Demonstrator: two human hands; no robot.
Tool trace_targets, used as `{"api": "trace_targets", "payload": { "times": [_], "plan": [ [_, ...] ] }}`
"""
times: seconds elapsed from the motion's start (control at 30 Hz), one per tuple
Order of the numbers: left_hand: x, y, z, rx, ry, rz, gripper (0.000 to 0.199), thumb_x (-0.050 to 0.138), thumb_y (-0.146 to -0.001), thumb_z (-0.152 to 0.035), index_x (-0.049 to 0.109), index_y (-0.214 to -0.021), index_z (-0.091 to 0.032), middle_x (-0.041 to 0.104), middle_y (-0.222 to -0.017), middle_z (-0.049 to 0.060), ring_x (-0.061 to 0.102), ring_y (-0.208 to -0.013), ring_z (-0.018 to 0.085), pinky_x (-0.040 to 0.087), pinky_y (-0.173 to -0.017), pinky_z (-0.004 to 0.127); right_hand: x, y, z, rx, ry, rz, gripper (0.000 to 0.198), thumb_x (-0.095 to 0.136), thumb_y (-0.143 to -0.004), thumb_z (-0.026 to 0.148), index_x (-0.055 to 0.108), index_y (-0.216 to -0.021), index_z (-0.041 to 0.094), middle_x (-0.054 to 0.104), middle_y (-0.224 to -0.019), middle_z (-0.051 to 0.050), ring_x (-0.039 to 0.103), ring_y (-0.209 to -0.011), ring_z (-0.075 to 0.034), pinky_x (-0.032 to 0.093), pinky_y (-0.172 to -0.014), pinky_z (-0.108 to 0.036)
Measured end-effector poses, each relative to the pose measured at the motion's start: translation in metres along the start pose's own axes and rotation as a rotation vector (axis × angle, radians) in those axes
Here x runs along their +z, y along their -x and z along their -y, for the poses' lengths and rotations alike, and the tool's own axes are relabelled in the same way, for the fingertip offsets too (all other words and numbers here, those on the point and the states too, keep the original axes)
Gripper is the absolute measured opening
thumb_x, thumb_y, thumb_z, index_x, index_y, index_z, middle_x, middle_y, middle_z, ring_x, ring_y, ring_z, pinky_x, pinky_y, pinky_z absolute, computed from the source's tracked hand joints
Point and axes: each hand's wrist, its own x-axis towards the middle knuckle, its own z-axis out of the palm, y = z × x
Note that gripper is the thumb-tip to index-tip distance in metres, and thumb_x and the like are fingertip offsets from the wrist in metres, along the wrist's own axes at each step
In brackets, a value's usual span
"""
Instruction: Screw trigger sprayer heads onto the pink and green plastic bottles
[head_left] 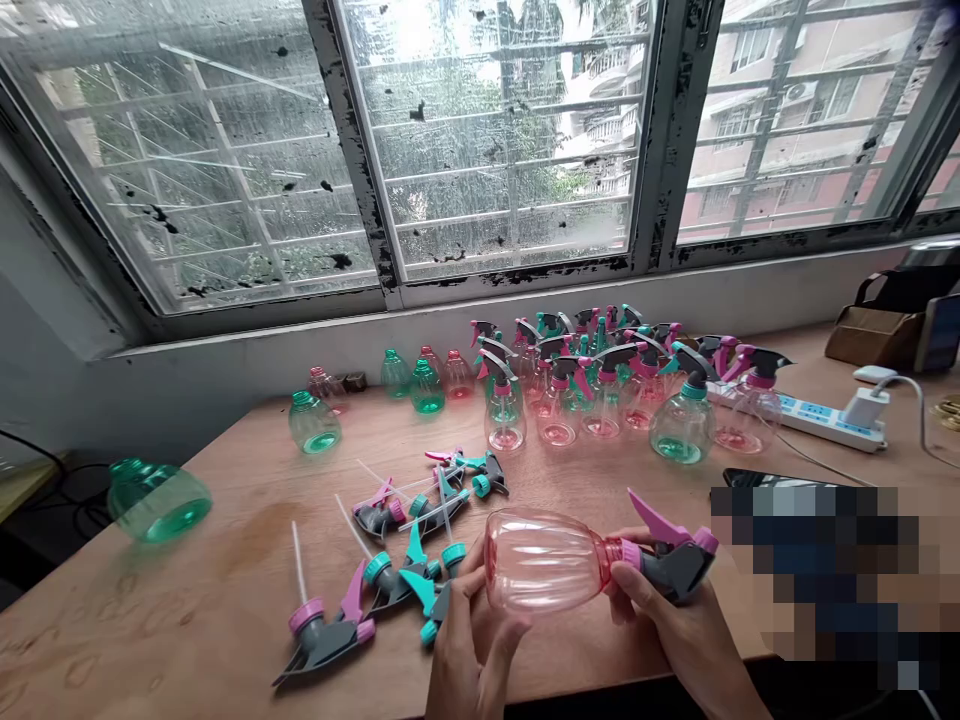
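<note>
A clear pink spray bottle (544,560) lies on its side in the air above the near edge of the table. My left hand (469,650) is curled around its base end. At the neck, my right hand (664,620) pinches the pink collar of the grey-and-pink trigger sprayer head (679,560), which sits on the bottle mouth. Just left of my left hand lie loose sprayer heads with teal parts (394,580). A loose sprayer head with pink parts (322,635) rests farther left, its tube pointing up.
Several bottles with sprayer heads (559,410) stand grouped at the back. Open green bottles (315,425) and pink ones (457,375) are farther left; one green bottle (157,505) is near the left edge. A power strip (832,420) and a phone (780,478) lie right.
</note>
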Motion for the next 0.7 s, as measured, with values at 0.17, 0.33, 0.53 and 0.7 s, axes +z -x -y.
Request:
{"api": "trace_targets", "payload": {
  "times": [0.17, 0.33, 0.53, 0.7],
  "plan": [
    [-0.001, -0.003, -0.006, 0.075, -0.091, -0.006, 0.046, 0.057, -0.100, -0.054, 0.058, -0.139, -0.030, 0.058, -0.154, 0.011, 0.053, -0.144, 0.032, 0.045, -0.119, 0.051, 0.001, 0.000, 0.002, 0.017, -0.020, -0.013, 0.039, 0.084, -0.085, 0.044, 0.071, -0.115, 0.021, 0.071, -0.060, 0.002, 0.062, -0.045, -0.015, 0.050, -0.043, -0.023],
    [-0.003, -0.004, -0.012, 0.127, -0.166, 0.000, 0.049, 0.066, -0.095, -0.053, 0.059, -0.137, -0.028, 0.062, -0.150, 0.013, 0.056, -0.141, 0.033, 0.047, -0.118, 0.050, 0.000, 0.000, 0.002, 0.015, -0.038, -0.019, 0.053, 0.088, -0.081, 0.042, 0.067, -0.125, 0.021, 0.073, -0.061, 0.001, 0.062, -0.045, -0.016, 0.049, -0.042, -0.023],
    [-0.001, -0.003, -0.011, 0.072, -0.128, 0.001, 0.051, 0.058, -0.097, -0.060, 0.061, -0.133, -0.023, 0.058, -0.152, 0.017, 0.052, -0.144, 0.035, 0.046, -0.117, 0.051, 0.001, 0.000, 0.004, 0.030, -0.030, -0.023, 0.043, 0.084, -0.084, 0.045, 0.072, -0.117, 0.020, 0.069, -0.058, 0.002, 0.061, -0.045, -0.015, 0.049, -0.044, -0.024],
    [0.000, -0.005, -0.007, 0.130, -0.205, 0.026, 0.046, 0.051, -0.104, -0.049, 0.054, -0.144, -0.027, 0.055, -0.156, 0.014, 0.049, -0.146, 0.032, 0.043, -0.119, 0.050, 0.004, 0.000, 0.008, 0.030, -0.050, -0.026, 0.050, 0.090, -0.078, 0.041, 0.070, -0.121, 0.023, 0.072, -0.060, 0.002, 0.061, -0.045, -0.015, 0.048, -0.043, -0.024]
  ]
}}
